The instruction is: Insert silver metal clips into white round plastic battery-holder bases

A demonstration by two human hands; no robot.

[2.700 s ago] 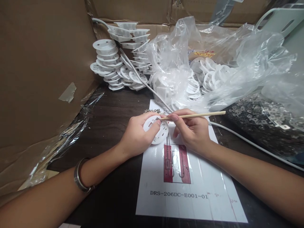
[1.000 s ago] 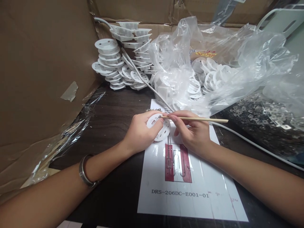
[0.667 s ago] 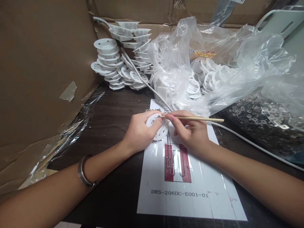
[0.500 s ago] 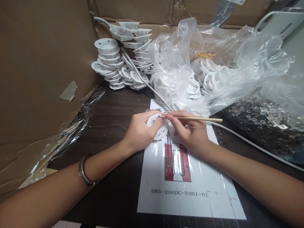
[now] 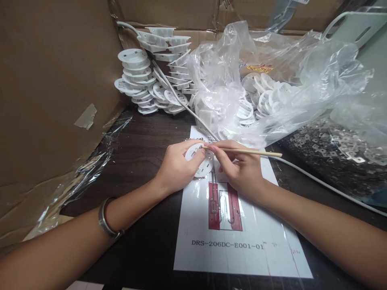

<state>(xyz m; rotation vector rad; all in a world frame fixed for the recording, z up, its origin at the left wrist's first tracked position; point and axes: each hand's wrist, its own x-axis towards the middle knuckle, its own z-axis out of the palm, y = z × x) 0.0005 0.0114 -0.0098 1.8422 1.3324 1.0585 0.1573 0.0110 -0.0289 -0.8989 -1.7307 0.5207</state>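
Note:
My left hand (image 5: 179,167) holds a round white plastic disc (image 5: 204,167) with small slots, its thumb lying across the face. In my right hand (image 5: 242,167) is a thin wooden stick (image 5: 256,152), pinched near its left end, which meets the disc beside my left thumb. The fingertips of both hands come close together there. Small metal pieces (image 5: 193,140) show behind the disc's upper edge, partly hidden by my fingers. Under my hands lies a printed sheet (image 5: 242,257) with a red and white picture.
White discs stand in stacks (image 5: 134,60) at the back left. A clear plastic bag (image 5: 281,108) holds more discs, and another bag of metal parts (image 5: 323,153) lies at the right. A white cable (image 5: 317,177) crosses the dark table (image 5: 136,149). Cardboard (image 5: 54,80) rises at the left.
The whole view has shifted very slightly. Both hands keep nearly the same pose, with the stick still against the disc.

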